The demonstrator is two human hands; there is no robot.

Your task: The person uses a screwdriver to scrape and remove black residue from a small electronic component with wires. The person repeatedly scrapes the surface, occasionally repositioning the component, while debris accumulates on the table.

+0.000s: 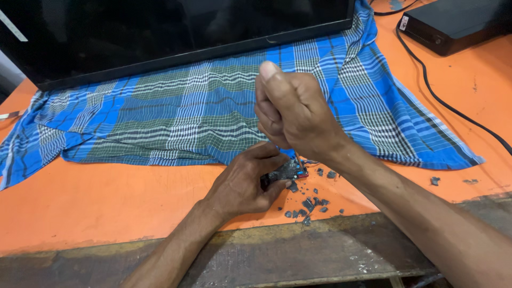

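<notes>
My left hand (pixel 246 181) pinches a small dark grey crumbling part (pixel 287 172) with a bit of red and blue at its right end, and holds it down on the orange tabletop (pixel 106 197). My right hand (pixel 290 109) is a fist raised just above it, thumb on top. The fist seems to grip a thin tool whose tip points down at the part, but the tool is almost wholly hidden. Dark grey chips (pixel 309 205) lie scattered on the table right of and below the part.
A blue and green checked cloth (pixel 176 117) is spread under a large black flat screen (pixel 160 32) at the back. A black box (pixel 453 21) with a black cable (pixel 453 109) sits at the far right. A worn wooden edge (pixel 298 256) runs along the front.
</notes>
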